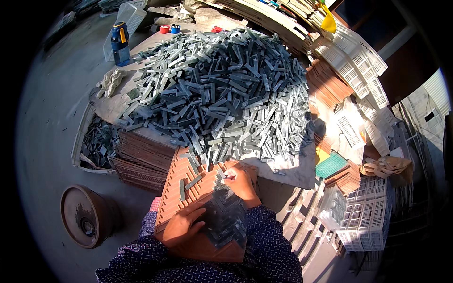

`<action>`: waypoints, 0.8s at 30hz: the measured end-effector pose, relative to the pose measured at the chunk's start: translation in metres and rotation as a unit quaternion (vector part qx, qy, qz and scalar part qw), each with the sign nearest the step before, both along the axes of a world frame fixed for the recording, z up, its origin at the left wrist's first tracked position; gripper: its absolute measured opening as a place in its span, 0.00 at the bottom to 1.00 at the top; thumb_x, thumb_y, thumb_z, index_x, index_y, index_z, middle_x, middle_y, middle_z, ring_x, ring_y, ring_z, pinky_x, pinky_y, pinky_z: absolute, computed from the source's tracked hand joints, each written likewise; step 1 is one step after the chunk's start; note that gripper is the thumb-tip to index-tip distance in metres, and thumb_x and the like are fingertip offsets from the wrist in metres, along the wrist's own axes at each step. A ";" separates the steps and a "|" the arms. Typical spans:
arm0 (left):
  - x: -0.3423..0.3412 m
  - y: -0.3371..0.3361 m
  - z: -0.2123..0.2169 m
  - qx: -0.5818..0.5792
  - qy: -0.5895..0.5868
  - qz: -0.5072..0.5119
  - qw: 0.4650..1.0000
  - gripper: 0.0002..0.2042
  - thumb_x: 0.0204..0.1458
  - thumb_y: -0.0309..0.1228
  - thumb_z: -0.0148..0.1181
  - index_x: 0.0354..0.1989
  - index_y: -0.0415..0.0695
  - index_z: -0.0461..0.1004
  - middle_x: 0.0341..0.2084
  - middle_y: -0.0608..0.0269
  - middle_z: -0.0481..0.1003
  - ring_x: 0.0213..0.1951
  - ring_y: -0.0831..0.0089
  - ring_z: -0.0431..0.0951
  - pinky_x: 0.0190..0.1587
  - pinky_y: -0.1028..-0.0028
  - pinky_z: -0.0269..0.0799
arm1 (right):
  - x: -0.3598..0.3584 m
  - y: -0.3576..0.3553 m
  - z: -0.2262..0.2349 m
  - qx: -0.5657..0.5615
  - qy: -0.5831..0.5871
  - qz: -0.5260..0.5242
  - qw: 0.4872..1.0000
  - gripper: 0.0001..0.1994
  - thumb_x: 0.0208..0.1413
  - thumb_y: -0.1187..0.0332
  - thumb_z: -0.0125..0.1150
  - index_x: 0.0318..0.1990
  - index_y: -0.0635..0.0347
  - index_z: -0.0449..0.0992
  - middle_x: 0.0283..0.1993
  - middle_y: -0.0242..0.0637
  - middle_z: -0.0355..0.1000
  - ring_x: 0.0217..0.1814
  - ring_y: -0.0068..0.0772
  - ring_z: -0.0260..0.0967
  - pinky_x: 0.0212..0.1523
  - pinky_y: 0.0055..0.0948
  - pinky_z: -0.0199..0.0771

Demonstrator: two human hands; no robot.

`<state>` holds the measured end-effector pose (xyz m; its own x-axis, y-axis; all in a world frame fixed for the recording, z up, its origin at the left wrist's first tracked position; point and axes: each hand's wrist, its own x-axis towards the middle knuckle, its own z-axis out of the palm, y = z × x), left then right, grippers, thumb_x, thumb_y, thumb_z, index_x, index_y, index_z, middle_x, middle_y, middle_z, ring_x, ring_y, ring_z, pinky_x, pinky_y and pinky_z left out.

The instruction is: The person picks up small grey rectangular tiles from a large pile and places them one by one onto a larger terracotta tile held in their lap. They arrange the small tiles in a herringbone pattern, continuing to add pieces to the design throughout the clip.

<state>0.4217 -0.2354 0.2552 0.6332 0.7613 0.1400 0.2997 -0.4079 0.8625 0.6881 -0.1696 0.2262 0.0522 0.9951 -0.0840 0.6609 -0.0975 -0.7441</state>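
Before me a brown tray with slanted ridges (172, 186) leans from the table's edge toward my body. Dark grey stone strips (226, 217) fill its lower right part in a herringbone pattern. My right hand (241, 183) pinches a small grey stone strip (220, 175) at the upper end of that pattern. My left hand (183, 227) lies on the tray's lower left, its fingers stretched toward the laid strips and holding nothing. A few loose strips (182, 189) rest on the ridges between the hands and the big pile.
A large heap of stone strips (222, 89) covers the table (299, 172). Stacked brown trays (141, 158) and a crate of scraps (78, 146) stand left, above a round tub (68, 221). A blue bottle (121, 47) and gloves (111, 82) sit far left; white crates (363, 221) stand right.
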 end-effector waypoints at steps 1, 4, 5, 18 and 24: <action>-0.004 0.000 0.004 -0.022 0.001 0.011 1.000 0.18 0.49 0.28 0.60 0.49 0.38 0.72 0.54 0.51 0.69 0.55 0.55 0.69 0.58 0.63 0.65 | -0.001 0.004 0.002 -0.023 -0.017 -0.006 1.000 0.12 0.42 0.70 0.68 0.34 0.66 0.75 0.28 0.39 0.76 0.29 0.29 0.74 0.31 0.26 0.72; -0.013 -0.001 0.008 -0.054 0.003 0.040 0.998 0.16 0.49 0.26 0.60 0.48 0.37 0.73 0.51 0.52 0.71 0.53 0.55 0.71 0.56 0.64 0.67 | -0.010 0.009 0.006 -0.013 -0.069 0.029 0.997 0.11 0.43 0.70 0.66 0.34 0.66 0.76 0.27 0.41 0.76 0.29 0.31 0.75 0.31 0.26 0.73; -0.016 -0.001 0.004 -0.040 0.003 0.046 0.998 0.16 0.49 0.27 0.60 0.47 0.38 0.73 0.50 0.52 0.72 0.52 0.54 0.72 0.54 0.64 0.68 | -0.015 0.008 0.008 -0.006 -0.086 0.024 0.996 0.10 0.43 0.70 0.64 0.34 0.65 0.76 0.28 0.41 0.76 0.29 0.34 0.75 0.31 0.28 0.72; -0.018 -0.002 -0.005 -0.026 0.002 0.074 0.997 0.13 0.48 0.26 0.61 0.43 0.40 0.75 0.37 0.51 0.77 0.41 0.52 0.77 0.43 0.63 0.73 | -0.017 0.013 0.014 0.044 -0.146 0.059 0.986 0.12 0.47 0.76 0.57 0.42 0.60 0.76 0.32 0.47 0.74 0.33 0.48 0.73 0.35 0.36 0.71; -0.022 0.019 -0.015 -0.053 -0.053 0.086 0.993 0.12 0.47 0.21 0.60 0.41 0.42 0.75 0.36 0.53 0.77 0.39 0.55 0.77 0.42 0.66 0.74 | -0.012 0.019 0.012 0.135 -0.080 0.145 0.977 0.16 0.49 0.76 0.57 0.48 0.60 0.73 0.41 0.48 0.73 0.42 0.48 0.72 0.41 0.38 0.71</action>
<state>0.3993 -0.2166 0.2402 0.4779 0.8712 0.1129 0.2627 -0.2643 0.9280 0.6757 -0.1505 0.2383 -0.2438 0.9548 0.1700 0.7415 0.2965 -0.6019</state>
